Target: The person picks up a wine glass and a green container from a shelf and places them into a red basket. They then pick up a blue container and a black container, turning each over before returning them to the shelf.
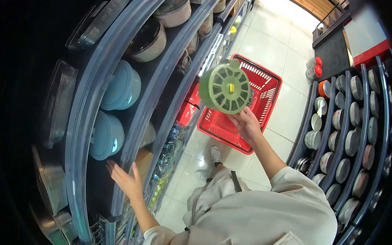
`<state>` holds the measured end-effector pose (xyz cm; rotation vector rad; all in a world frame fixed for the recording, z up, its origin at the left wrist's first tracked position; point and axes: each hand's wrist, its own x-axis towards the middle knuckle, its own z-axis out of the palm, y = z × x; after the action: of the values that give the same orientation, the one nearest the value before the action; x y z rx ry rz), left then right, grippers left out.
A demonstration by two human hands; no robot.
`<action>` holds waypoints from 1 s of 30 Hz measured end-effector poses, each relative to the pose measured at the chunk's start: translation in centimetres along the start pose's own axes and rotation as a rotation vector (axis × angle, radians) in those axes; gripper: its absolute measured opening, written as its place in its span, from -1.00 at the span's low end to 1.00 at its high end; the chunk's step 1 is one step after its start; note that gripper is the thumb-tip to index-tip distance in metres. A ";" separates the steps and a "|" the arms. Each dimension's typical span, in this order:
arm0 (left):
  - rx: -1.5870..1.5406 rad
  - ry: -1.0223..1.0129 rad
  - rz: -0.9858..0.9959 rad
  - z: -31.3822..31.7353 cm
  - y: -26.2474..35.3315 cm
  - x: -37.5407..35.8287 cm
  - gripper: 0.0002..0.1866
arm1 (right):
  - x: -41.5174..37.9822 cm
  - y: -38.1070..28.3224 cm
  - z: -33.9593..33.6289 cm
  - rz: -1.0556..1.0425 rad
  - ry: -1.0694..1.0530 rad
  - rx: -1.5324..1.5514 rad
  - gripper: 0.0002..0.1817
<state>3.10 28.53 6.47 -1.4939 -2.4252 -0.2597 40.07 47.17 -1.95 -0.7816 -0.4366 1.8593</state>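
A round green container [231, 87] with a slotted, wheel-like lid and a small yellow label is held up by my right hand [246, 124], whose fingers grip its lower edge. Behind and below it is a red shopping basket [268, 115] on the floor. My left hand [126, 180] is at the edge of a dark shelf [99, 182], fingers spread and holding nothing. Just above its fingertips sits a light blue lidded pot [105, 135], with a second blue pot [121, 85] farther along the same shelf.
Dark shelves with pots [148, 40] and clear boxes [60, 101] rise on the left. Stacked bowls and plates [353, 142] fill a rack on the right. Two red-lidded jars [313, 67] stand at the rack's far end. White floor tiles [279, 46] run between.
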 end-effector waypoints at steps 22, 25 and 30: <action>-1.856 -0.058 -0.425 -6.3 4.9 -4.6 -0.44 | -14.9 4.6 9.6 0.670 -0.547 -0.105 -0.86; -1.970 -0.201 -0.172 -7.6 3.9 -6.1 -0.13 | -16.2 5.5 9.8 0.786 -0.584 -0.069 -0.84; -1.893 -0.132 -0.120 -6.7 2.4 -7.5 -0.24 | -17.2 5.0 10.7 0.945 -0.559 -0.032 -0.68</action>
<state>9.36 21.31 10.36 -1.6096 -1.9244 -3.0404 33.84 29.98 8.15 -0.4949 -0.4820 2.9876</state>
